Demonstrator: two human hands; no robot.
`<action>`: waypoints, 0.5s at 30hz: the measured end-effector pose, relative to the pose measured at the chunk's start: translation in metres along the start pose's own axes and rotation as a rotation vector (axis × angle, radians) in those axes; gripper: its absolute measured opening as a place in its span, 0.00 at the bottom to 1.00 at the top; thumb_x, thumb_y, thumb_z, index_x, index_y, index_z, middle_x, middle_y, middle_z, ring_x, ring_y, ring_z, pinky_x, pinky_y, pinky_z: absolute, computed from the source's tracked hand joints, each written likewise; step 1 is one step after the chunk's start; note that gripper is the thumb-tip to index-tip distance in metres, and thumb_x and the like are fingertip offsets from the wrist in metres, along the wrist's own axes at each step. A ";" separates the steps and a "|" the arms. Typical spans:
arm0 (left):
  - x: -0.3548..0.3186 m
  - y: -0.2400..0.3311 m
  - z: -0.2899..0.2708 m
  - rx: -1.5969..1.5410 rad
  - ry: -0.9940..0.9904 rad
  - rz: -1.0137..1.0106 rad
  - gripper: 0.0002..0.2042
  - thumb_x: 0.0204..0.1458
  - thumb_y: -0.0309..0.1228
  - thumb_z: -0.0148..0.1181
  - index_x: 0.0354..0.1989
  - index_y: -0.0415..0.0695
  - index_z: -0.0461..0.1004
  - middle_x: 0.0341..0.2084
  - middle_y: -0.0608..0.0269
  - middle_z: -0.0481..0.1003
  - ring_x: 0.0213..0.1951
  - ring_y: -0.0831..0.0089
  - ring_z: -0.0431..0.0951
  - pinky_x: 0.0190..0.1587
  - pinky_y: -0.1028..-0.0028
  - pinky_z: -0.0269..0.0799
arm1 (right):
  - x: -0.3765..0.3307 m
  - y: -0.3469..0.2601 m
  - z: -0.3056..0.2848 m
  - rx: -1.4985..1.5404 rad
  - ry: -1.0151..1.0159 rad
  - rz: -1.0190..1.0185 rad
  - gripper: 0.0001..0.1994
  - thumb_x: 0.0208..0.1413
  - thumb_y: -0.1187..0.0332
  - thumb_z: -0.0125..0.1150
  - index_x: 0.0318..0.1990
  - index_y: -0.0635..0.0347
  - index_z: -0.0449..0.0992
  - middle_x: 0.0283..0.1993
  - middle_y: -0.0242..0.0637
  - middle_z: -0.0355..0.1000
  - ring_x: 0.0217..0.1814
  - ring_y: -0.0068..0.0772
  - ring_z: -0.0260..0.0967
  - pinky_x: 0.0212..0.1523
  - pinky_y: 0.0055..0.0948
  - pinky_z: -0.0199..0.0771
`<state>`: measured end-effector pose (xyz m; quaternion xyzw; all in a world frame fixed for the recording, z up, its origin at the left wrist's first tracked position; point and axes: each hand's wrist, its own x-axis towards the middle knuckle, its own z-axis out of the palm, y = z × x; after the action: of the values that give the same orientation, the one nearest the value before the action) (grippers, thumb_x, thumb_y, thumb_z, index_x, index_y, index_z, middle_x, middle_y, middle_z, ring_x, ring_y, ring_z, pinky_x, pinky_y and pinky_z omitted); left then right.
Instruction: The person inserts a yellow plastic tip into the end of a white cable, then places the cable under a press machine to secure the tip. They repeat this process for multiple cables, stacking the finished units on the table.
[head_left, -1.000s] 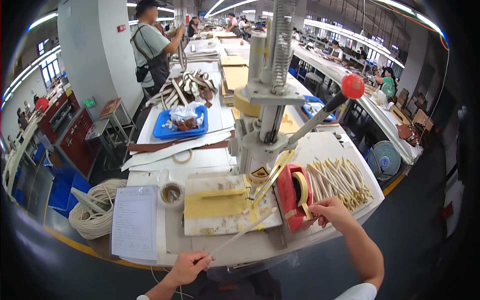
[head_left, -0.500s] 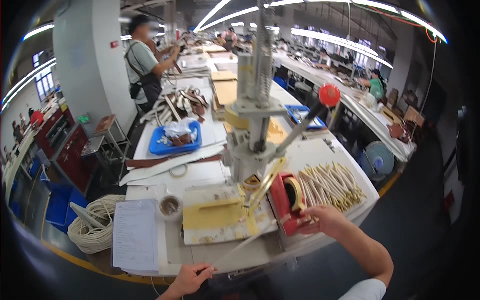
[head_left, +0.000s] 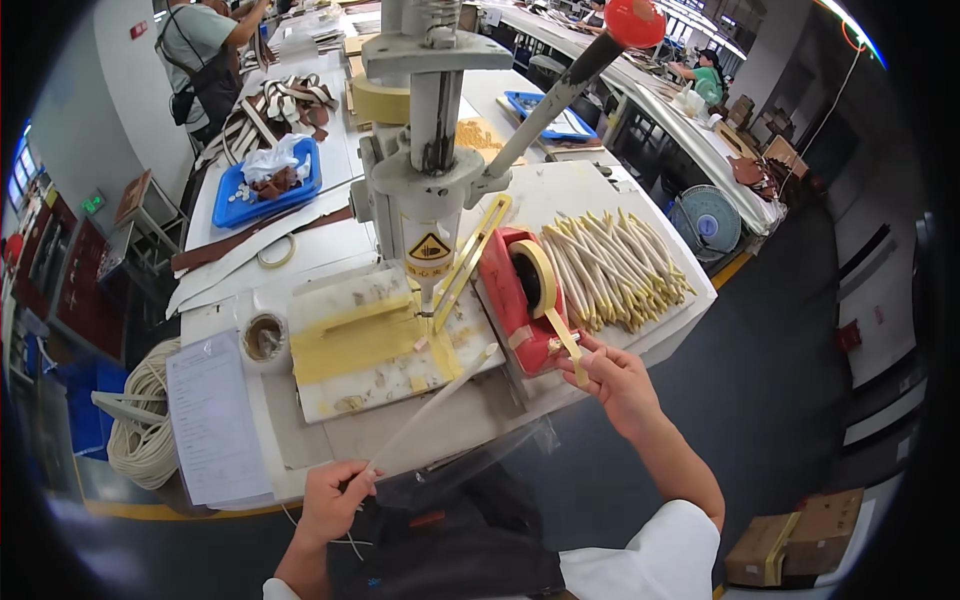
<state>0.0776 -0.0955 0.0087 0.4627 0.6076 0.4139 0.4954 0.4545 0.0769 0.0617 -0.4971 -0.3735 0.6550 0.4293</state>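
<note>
My left hand (head_left: pixel 335 498) is closed on the near end of a white cord (head_left: pixel 428 412), which slants up to the right toward the press base. In my right hand (head_left: pixel 618 388), thumb and fingers pinch the loose end of yellow masking tape (head_left: pixel 566 338). That strip runs from the roll (head_left: pixel 540 275) in a red tape dispenser (head_left: pixel 508 300) just beyond the hand. A hand press (head_left: pixel 425 190) with a red-knobbed lever stands at the centre over a taped white board (head_left: pixel 375 350). Right of the dispenser lies a pile of white cords with yellow-taped ends (head_left: pixel 615 270).
Left on the table are a paper sheet (head_left: pixel 215 420), a clear tape roll (head_left: pixel 264 338) and a blue tray (head_left: pixel 268 185) with scraps. A coil of white cord (head_left: pixel 145 425) sits beyond the left edge. A co-worker (head_left: pixel 205 60) stands at the far left; a fan (head_left: pixel 706 220) is at right.
My view has tilted down and come closer. The right hand has drawn a strip of tape out from the dispenser, toward me. My left hand still holds the cord.
</note>
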 end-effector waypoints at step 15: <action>0.020 0.023 0.010 0.083 -0.058 0.136 0.10 0.66 0.29 0.57 0.45 0.36 0.82 0.25 0.63 0.79 0.28 0.80 0.76 0.31 0.77 0.70 | 0.020 0.017 -0.038 -0.609 0.201 -0.330 0.09 0.57 0.74 0.71 0.30 0.71 0.80 0.40 0.44 0.81 0.39 0.21 0.74 0.37 0.20 0.70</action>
<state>0.0897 -0.0703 0.0248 0.5348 0.5768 0.4073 0.4641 0.4855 0.0919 0.0309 -0.5970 -0.5827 0.3834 0.3963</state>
